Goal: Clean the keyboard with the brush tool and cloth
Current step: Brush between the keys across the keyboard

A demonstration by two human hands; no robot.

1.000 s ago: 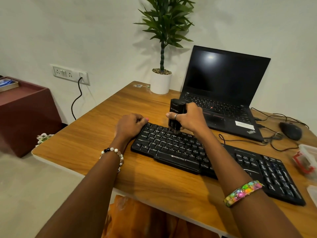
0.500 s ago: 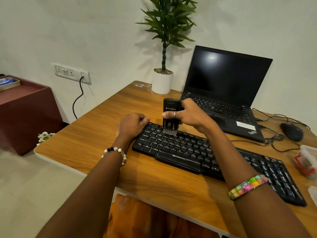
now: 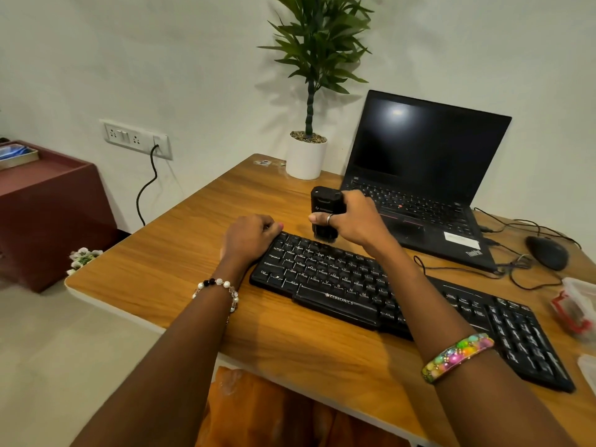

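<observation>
A black Zebronics keyboard (image 3: 338, 279) lies slantwise on the wooden desk (image 3: 180, 269). My right hand (image 3: 358, 221) grips a black brush tool (image 3: 324, 204) upright, its bristles down over the keyboard's far left edge, at the top key row. My left hand (image 3: 250, 235) rests at the keyboard's far left corner, fingers curled against its edge. No cloth is visible.
An open black laptop (image 3: 419, 175) stands behind the keyboard. A white potted plant (image 3: 306, 156) sits at the desk's back. A mouse (image 3: 546, 251) with cables lies at the right, beside a clear plastic box (image 3: 577, 304). A maroon cabinet (image 3: 48, 214) stands left of the desk.
My right hand has carried the brush tool from the middle keys toward the keyboard's far left top row. My left hand has stayed at the corner.
</observation>
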